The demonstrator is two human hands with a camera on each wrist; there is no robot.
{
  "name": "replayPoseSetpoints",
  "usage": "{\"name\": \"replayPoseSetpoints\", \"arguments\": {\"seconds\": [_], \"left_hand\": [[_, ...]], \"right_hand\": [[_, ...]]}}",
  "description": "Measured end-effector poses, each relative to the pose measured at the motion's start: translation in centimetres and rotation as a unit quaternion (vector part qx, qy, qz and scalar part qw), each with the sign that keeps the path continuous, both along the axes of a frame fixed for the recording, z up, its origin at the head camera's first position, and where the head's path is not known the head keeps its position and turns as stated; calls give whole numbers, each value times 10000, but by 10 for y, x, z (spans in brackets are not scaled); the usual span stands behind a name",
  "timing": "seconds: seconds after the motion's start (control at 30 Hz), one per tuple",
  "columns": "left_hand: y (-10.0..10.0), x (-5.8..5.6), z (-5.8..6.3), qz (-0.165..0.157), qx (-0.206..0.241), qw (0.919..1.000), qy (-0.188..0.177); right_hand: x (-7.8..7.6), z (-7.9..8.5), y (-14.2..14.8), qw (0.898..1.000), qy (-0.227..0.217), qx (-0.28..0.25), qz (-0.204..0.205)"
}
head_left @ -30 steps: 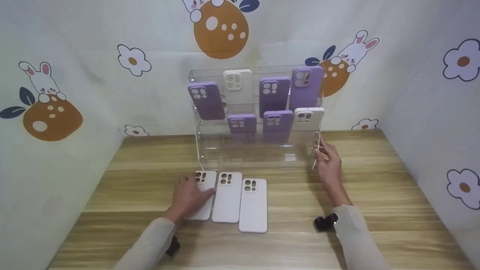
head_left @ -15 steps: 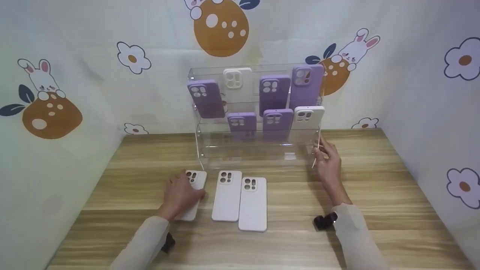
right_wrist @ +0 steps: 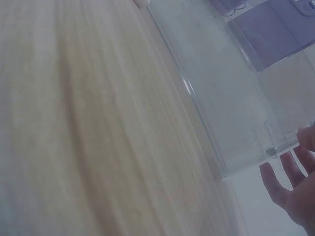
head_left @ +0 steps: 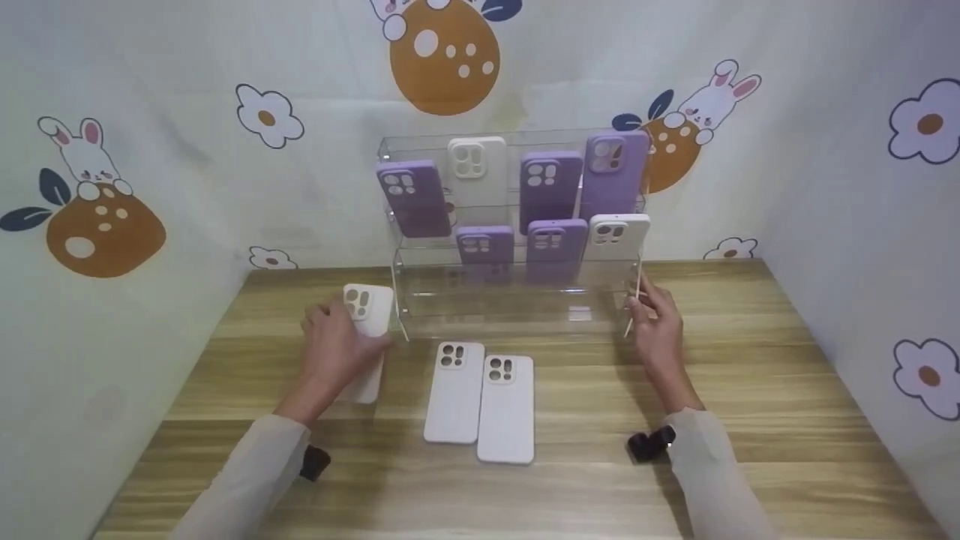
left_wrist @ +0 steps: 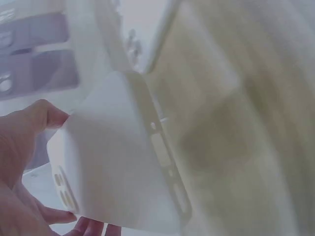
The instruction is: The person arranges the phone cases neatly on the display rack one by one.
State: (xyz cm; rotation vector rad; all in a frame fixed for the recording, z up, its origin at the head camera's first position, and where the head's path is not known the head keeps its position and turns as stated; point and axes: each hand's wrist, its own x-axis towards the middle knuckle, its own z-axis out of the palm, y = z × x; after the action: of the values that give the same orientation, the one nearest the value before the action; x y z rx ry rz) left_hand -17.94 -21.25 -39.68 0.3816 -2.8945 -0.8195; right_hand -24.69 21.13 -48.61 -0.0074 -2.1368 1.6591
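A white phone case (head_left: 373, 315) is gripped in my left hand (head_left: 330, 349), raised off the table by the left side of the clear display rack (head_left: 480, 304). In the left wrist view the thumb lies on one edge of this phone case (left_wrist: 118, 157) and fingers curl under the other. My right hand (head_left: 660, 326) holds the rack's right side panel between thumb and fingers; the right wrist view shows the fingers (right_wrist: 275, 184) at that panel's edge. Two more white phone cases, one on the left (head_left: 452, 397) and one on the right (head_left: 507, 416), lie flat before the rack.
Purple cases (head_left: 551, 191) and white cases (head_left: 480, 191) stand on the rack's upper tiers. The wooden table (head_left: 600, 495) meets a printed cloth backdrop (head_left: 322, 180) behind and at both sides.
My left hand has slid the leftmost white phone case to the left, then lifted it up and away from the other two. The right hand stays on the rack.
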Motion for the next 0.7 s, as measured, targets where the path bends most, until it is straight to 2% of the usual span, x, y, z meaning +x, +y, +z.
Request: {"name": "replayPoseSetpoints", "arguments": {"seconds": [0.17,0.33,0.5,0.7], "left_hand": [[1,-4,24,139,365,9977,556],[11,-16,42,182,439,9931,1071],[24,-31,53,124,568,9889,1364],[45,-45,60,13,645,9811,1824]], "right_hand": [[-1,-1,-1,10000,65,5,-3],[-1,0,1,10000,-24,77,-3],[-1,0,1,10000,-59,73,-12],[-1,-2,1,9999,-91,116,-20]]}}
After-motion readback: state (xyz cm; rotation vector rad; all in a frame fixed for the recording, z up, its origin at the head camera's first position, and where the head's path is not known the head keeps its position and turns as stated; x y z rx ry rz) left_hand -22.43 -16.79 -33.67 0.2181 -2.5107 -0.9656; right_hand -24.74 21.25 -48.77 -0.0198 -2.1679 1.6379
